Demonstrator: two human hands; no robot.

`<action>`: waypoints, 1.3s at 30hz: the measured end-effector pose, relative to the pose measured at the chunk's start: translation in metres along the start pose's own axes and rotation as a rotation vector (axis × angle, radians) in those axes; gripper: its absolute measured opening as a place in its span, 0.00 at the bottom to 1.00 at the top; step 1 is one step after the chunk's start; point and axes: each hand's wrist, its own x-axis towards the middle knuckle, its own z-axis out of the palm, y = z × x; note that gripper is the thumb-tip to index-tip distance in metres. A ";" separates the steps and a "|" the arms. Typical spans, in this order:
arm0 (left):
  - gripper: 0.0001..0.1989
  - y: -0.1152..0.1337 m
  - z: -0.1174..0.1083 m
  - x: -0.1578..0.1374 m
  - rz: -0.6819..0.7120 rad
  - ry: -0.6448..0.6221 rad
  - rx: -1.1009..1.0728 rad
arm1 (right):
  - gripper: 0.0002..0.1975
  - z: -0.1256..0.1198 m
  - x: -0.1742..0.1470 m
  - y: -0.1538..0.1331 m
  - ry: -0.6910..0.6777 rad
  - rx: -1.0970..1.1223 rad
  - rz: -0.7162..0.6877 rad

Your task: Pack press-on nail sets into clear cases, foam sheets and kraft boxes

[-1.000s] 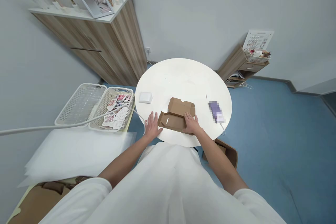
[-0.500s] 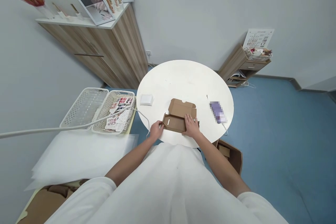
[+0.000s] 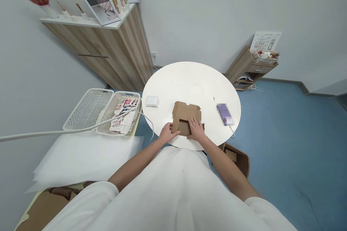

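A brown cardboard box (image 3: 187, 110), partly folded, lies on the white round table (image 3: 189, 75) close to my body. Its lid panel with small side tabs spreads open toward the far side. My left hand (image 3: 167, 133) grips the left side, where a flap is folded inward over the base; the thumb is at the near corner. My right hand (image 3: 196, 129) holds the right part, fingers stretched over the panel and thumb at the near edge. The right hand covers part of the base.
A white packet stack (image 3: 152, 101) lies at the table's left, and a blurred purple object (image 3: 224, 113) with a cable at the right. White baskets (image 3: 119, 115) stand left, one holding printed cards. A white cable (image 3: 81, 130) crosses there. An open carton (image 3: 240, 157) stands below right.
My left hand has moved right and folded the box's left flap inward over the base. My right hand stays on the right part of the box.
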 end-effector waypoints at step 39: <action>0.62 -0.015 -0.028 0.015 0.185 -0.402 0.325 | 0.64 0.001 -0.003 0.002 -0.103 -0.028 -0.138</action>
